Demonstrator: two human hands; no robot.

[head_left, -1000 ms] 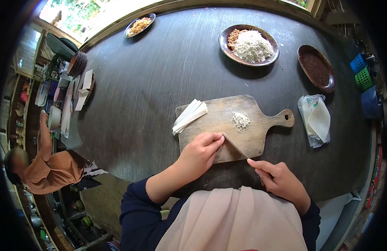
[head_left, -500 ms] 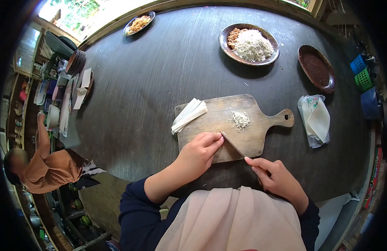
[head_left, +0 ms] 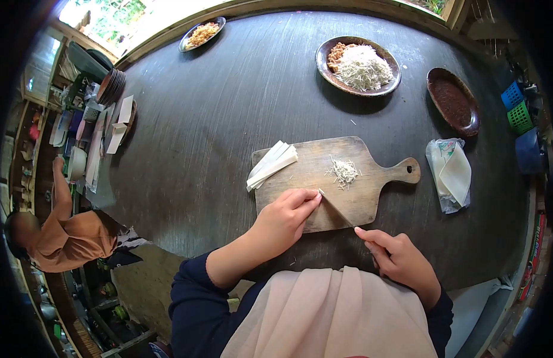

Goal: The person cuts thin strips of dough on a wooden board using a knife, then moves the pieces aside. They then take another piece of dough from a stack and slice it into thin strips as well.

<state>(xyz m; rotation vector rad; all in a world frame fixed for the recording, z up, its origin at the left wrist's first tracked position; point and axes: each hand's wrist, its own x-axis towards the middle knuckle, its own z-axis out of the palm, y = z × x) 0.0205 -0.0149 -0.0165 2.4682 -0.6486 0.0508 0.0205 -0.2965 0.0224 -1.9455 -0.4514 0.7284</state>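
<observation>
My left hand (head_left: pixel 283 218) rests on the lower left of the wooden cutting board (head_left: pixel 324 156), its fingers pinched on a small white strip (head_left: pixel 320 191) whose tip shows. My right hand (head_left: pixel 402 256) grips the handle of a knife (head_left: pixel 338 210), whose blade slants up left over the board, its tip beside my left fingertips. White flat strips (head_left: pixel 272 164) lie stacked at the board's left edge. A small pile of thin white shreds (head_left: pixel 344 172) sits right of the board's middle.
Further back stands a plate (head_left: pixel 389 89) with white shreds and brown pieces, and another dish (head_left: pixel 202 36) at far left. An oval brown dish (head_left: pixel 452 98) and a plastic packet (head_left: pixel 449 175) are at right. Another person (head_left: pixel 73 238) is at the left, beside stacked dishes (head_left: pixel 111 88).
The knife and my right hand have shifted slightly right and down, away from my left fingertips. The view has moved a little.
</observation>
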